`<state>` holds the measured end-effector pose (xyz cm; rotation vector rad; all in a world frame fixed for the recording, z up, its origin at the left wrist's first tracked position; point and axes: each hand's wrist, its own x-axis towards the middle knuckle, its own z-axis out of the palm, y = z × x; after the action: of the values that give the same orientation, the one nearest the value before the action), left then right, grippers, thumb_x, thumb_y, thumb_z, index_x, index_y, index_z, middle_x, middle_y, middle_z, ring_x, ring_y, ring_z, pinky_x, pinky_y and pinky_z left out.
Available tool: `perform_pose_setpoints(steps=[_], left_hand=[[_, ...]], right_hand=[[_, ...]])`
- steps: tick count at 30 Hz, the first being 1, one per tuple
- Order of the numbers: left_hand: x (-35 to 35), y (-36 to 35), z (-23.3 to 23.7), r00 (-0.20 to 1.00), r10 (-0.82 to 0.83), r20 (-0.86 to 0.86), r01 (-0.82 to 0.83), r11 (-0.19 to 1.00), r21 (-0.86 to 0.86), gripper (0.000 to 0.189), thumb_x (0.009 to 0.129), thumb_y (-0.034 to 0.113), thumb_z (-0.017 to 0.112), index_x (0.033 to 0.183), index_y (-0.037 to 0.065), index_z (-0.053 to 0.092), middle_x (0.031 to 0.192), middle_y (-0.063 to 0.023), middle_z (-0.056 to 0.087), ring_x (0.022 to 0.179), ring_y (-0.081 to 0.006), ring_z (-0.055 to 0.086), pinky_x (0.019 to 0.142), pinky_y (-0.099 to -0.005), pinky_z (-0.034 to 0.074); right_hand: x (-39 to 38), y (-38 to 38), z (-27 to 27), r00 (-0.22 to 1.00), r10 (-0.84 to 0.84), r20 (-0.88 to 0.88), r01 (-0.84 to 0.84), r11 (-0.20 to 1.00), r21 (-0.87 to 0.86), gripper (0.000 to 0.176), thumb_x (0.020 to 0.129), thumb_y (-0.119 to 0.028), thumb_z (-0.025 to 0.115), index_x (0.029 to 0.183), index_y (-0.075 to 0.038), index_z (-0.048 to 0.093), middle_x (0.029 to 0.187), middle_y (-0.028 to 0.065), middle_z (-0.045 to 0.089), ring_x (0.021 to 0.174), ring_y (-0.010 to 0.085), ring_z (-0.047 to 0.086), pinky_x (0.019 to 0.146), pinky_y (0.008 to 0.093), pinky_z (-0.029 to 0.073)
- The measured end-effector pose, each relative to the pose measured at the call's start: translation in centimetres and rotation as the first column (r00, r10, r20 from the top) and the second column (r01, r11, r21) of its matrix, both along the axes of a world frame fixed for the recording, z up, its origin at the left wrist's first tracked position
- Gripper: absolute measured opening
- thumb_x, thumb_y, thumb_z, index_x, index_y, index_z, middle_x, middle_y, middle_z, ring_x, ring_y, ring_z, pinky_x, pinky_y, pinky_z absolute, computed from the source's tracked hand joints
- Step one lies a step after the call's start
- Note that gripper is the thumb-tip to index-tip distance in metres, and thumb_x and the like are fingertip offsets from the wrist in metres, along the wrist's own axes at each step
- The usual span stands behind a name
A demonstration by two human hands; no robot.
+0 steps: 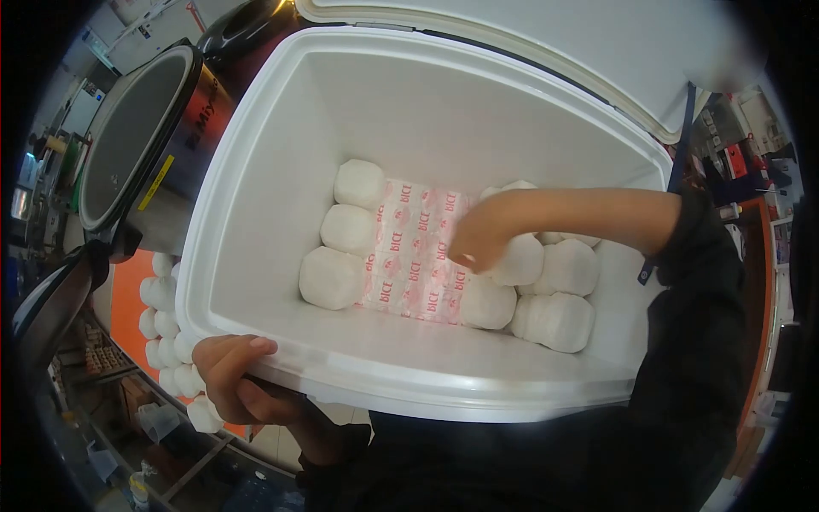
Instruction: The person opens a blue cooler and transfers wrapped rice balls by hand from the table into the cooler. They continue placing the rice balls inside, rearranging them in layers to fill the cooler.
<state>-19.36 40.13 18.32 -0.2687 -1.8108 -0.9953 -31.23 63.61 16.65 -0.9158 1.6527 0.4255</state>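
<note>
A large white cooler box [256, 196] stands open below me. On its floor lies a sheet printed "RICE" [414, 247] in pink. Three round white bundles [331, 277] form a column along the left inside wall, and several more white bundles [570, 266] are grouped on the right. My right hand [482, 235] reaches inside, its fingers curled down beside the right group; what is under the fingers is hidden. My left hand [235, 375] grips the cooler's near left rim from outside, with the thumb and fingers around the edge.
The cooler's lid [580, 51] is raised at the back. A Miyako rice cooker [183, 128] stands at the left. Several more white bundles [166, 324] lie on an orange surface [128, 294] below it. Shelves with assorted items line the right.
</note>
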Motion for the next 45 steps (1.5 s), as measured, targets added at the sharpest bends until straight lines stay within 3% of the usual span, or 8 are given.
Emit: perform_pose_setpoints(steps=[4,11,18,28,34,37,39,45], left_hand=[[0.1,0.0,0.1,1.000,-0.001,0.012,0.001,1.000,-0.019,0.028,0.074,0.022,0.033,0.066,0.002,0.052,0.057,-0.0062,0.049,0.056,-0.0170,0.045,0.056,-0.0305,0.037],[0.0,0.2,0.0,1.000,0.014,0.004,-0.014,1.000,-0.015,0.029,0.075,0.022,0.032,0.069,0.002,0.052,0.056,-0.0062,0.048,0.057,-0.0171,0.044,0.057,-0.0301,0.037],[-0.1,0.0,-0.3,1.000,-0.015,-0.019,0.015,1.000,-0.008,0.029,0.076,0.021,0.030,0.069,0.002,0.051,0.055,-0.0056,0.048,0.056,-0.0167,0.044,0.057,-0.0298,0.036],[-0.3,-0.2,-0.4,0.999,-0.002,-0.052,0.001,1.000,-0.027,0.029,0.076,0.021,0.030,0.069,0.003,0.052,0.054,-0.0049,0.048,0.053,-0.0159,0.042,0.054,-0.0288,0.035],[-0.3,-0.1,-0.4,0.998,-0.012,-0.056,0.013,1.000,0.010,0.030,0.076,0.023,0.031,0.067,0.004,0.052,0.054,-0.0043,0.047,0.053,-0.0155,0.041,0.054,-0.0282,0.034],[-0.2,-0.2,-0.3,0.999,-0.018,-0.048,0.018,1.000,0.005,0.029,0.077,0.023,0.032,0.067,0.004,0.052,0.054,-0.0044,0.047,0.053,-0.0159,0.042,0.055,-0.0285,0.035],[-0.1,-0.1,-0.2,0.999,-0.007,-0.035,0.008,1.000,0.003,0.029,0.077,0.023,0.032,0.067,0.004,0.052,0.055,-0.0045,0.048,0.054,-0.0161,0.042,0.055,-0.0288,0.035],[-0.2,0.0,-0.1,0.999,-0.025,-0.023,0.025,1.000,-0.002,0.029,0.076,0.022,0.032,0.067,0.003,0.052,0.056,-0.0057,0.049,0.056,-0.0172,0.044,0.056,-0.0303,0.036]], right_hand=[[-0.5,-5.1,-4.6,0.893,-0.450,-0.008,0.332,0.670,-0.664,0.046,0.078,-0.036,0.052,0.106,0.000,0.047,0.101,0.0194,0.052,0.093,0.0322,0.051,0.076,0.0396,0.042],[0.7,-11.2,-6.0,0.632,-0.716,0.298,0.734,0.428,-0.528,0.080,0.061,-0.045,0.069,0.115,0.007,0.039,0.112,0.0213,0.048,0.104,0.0322,0.048,0.085,0.0361,0.041],[-1.3,-4.2,-2.7,0.981,0.070,0.181,0.054,0.799,-0.600,0.077,0.058,-0.034,0.072,0.121,-0.003,0.039,0.113,0.0177,0.048,0.103,0.0311,0.047,0.085,0.0399,0.040],[4.0,2.3,-6.3,0.913,0.114,0.391,-0.068,0.989,-0.129,0.062,0.067,-0.021,0.051,0.127,-0.015,0.037,0.134,0.0101,0.029,0.123,0.0268,0.027,0.098,0.0415,0.026],[6.4,4.8,-3.9,0.950,0.308,0.041,-0.287,0.920,-0.267,0.077,0.067,-0.018,0.046,0.136,-0.022,0.013,0.142,0.0064,0.014,0.132,0.0204,0.010,0.104,0.0516,0.002],[5.1,2.8,-4.0,0.928,0.362,0.085,-0.333,0.911,-0.242,0.071,0.071,-0.021,0.046,0.135,-0.020,0.017,0.140,0.0086,0.018,0.128,0.0236,0.021,0.104,0.0483,0.013],[2.4,-1.3,-3.9,0.955,0.033,0.294,0.017,0.986,-0.164,0.068,0.072,-0.023,0.051,0.133,-0.018,0.023,0.137,0.0098,0.023,0.119,0.0264,0.035,0.099,0.0444,0.026],[0.8,-9.1,-8.0,0.894,-0.065,-0.443,-0.350,0.515,-0.782,0.059,0.067,-0.020,0.063,0.120,-0.029,0.040,0.120,0.0174,0.037,0.106,0.0323,0.042,0.075,0.0381,0.043]])
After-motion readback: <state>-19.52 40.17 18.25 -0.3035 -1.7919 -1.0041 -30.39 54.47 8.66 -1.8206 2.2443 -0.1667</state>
